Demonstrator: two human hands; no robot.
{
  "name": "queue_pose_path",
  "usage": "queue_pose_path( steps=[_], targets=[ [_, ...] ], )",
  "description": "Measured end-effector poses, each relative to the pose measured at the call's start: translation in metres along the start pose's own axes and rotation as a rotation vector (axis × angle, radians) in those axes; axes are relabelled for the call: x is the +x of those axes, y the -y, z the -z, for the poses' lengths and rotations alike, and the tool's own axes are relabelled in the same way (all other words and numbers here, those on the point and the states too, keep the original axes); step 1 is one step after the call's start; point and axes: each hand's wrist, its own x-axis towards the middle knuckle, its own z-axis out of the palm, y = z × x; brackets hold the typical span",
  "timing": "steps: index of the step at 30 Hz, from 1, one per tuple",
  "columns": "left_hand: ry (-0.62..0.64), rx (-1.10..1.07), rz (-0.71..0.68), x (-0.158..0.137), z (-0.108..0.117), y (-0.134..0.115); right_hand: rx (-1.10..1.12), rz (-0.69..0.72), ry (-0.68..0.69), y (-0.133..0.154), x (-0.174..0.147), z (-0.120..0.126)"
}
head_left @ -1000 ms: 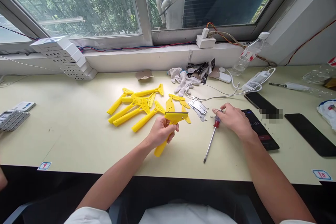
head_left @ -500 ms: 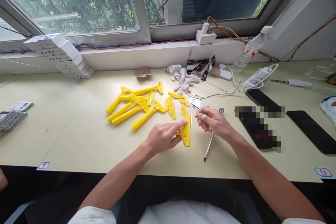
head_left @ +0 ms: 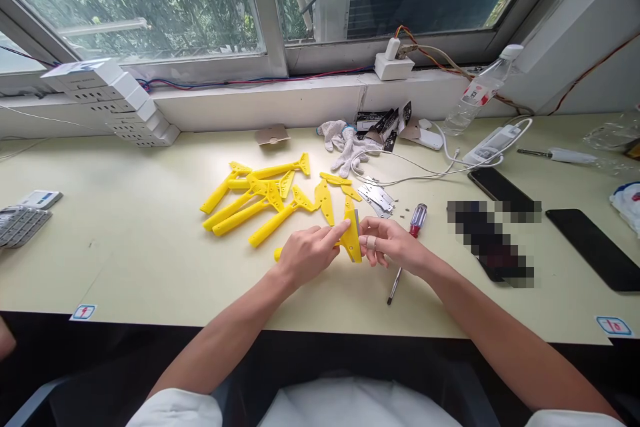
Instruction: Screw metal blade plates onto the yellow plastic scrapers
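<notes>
A: State of the fingers?

B: The left hand (head_left: 306, 257) was closed around the handle of the yellow scraper (head_left: 351, 235), index finger on its head. The right hand (head_left: 397, 245) had bent fingers at the head's grey edge — whether they pinched it could not be determined.

A: Scraper position?

B: Between both hands, at the table (head_left: 150, 273). The screwdriver (head_left: 419, 215) lay partly hidden behind the right hand.

A: Surrounding parts?

B: Metal blades (head_left: 376, 198) lay beyond — yellow handles (head_left: 245, 217) farther left.
</notes>
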Motion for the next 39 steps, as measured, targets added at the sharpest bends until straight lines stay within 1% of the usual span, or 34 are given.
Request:
queue_pose_path(
  steps=[3, 7, 12, 15, 23, 29, 39],
  targets=[
    [0.000, 0.069, -0.040, 0.000, -0.002, 0.002, -0.020, -0.012, -0.029, -0.003, 0.001, -0.001],
    [-0.017, 0.192, -0.130, -0.001, -0.004, 0.006, -0.044, -0.017, -0.040, -0.004, 0.001, -0.001],
    [-0.025, 0.416, -0.293, -0.004, -0.008, 0.013, -0.069, -0.002, -0.038, -0.002, 0.001, -0.001],
    [-0.033, 0.493, -0.355, -0.005, -0.010, 0.017, -0.066, 0.016, -0.020, -0.002, 0.001, -0.001],
    [-0.088, 0.527, -0.407, -0.005, -0.013, 0.017, -0.081, 0.067, -0.043, 0.001, 0.000, -0.001],
    [-0.082, 0.507, -0.386, -0.006, -0.015, 0.016, -0.076, 0.050, -0.028, 0.000, 0.000, -0.003],
    [-0.136, 0.539, -0.407, -0.006, -0.014, 0.011, -0.090, 0.043, -0.027, 0.000, -0.001, -0.002]
  ],
)
